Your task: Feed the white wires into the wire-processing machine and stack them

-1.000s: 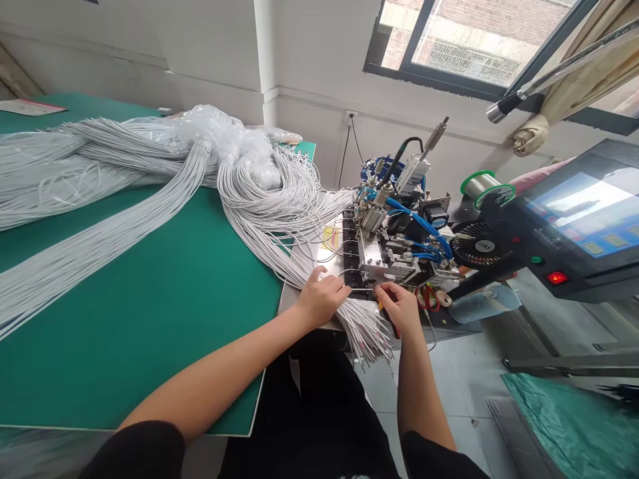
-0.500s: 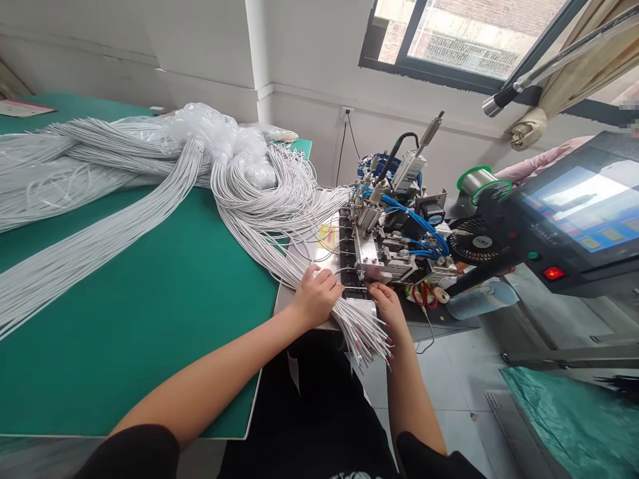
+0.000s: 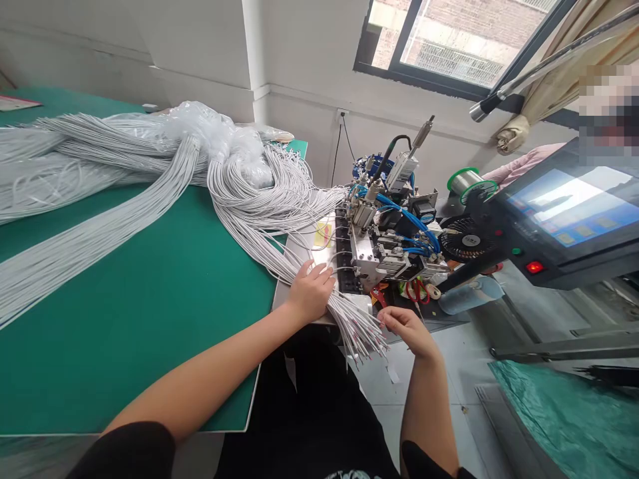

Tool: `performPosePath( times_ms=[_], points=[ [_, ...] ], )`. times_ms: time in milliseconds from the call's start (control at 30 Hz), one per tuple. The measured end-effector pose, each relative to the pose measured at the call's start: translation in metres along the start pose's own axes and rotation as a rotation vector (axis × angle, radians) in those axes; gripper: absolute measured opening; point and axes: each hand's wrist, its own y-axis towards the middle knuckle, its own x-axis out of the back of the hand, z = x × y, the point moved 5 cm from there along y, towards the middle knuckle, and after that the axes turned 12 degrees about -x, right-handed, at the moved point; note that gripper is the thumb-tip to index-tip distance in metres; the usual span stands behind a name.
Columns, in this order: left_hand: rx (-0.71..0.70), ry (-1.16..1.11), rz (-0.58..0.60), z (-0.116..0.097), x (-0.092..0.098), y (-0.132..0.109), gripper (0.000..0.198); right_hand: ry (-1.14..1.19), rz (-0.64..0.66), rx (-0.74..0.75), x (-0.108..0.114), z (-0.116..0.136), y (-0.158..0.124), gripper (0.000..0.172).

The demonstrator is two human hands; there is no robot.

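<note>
My left hand (image 3: 313, 289) is closed over a thick bundle of thin white cables (image 3: 357, 319) beside the machine's near corner. The bundle's loose ends, several with reddish tips, fan out past the table edge toward the floor. At the right of these ends, my right hand (image 3: 407, 327) pinches one cable end between thumb and fingers; the tip itself is mostly hidden. Just beyond both hands stands a bench-top wire machine (image 3: 369, 256) with metal cylinders and blue air hoses. Several single white cables run into its black front rail (image 3: 343, 233).
The green table (image 3: 200, 266) carries more cable bundles (image 3: 144, 199) and clear plastic wrapping (image 3: 200, 123). Right of the machine are a wire spool (image 3: 466, 183), a black fan (image 3: 462, 238), red-handled scissors (image 3: 415, 291), a bottle (image 3: 472, 296) and a touchscreen (image 3: 579, 203). Another person's sleeve (image 3: 529, 166) shows behind.
My right hand has moved from the machine's front edge toward me and right, to the bundle's loose ends. My left hand stays on the bundle. The view has shifted slightly.
</note>
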Motion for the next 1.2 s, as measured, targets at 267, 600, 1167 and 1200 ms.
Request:
performPosePath(
  times_ms=[267,600,1167,1200],
  points=[
    [-0.134,-0.030,-0.039,-0.005,0.008,0.003,0.024,-0.077,-0.222,0.060,0.006,0.013,-0.012,0.030],
    [-0.258,-0.050,-0.155,-0.010,0.026,-0.001,0.026,0.252,-0.530,0.226,0.002,0.031,0.017,0.031],
    [-0.048,0.050,-0.143,-0.007,0.021,0.000,0.023,-0.014,-0.543,0.167,-0.007,0.031,0.038,0.031],
    [-0.041,0.058,-0.134,-0.007,0.020,0.001,0.022,-0.108,-0.548,0.178,-0.008,0.034,0.038,0.030]
  ],
)
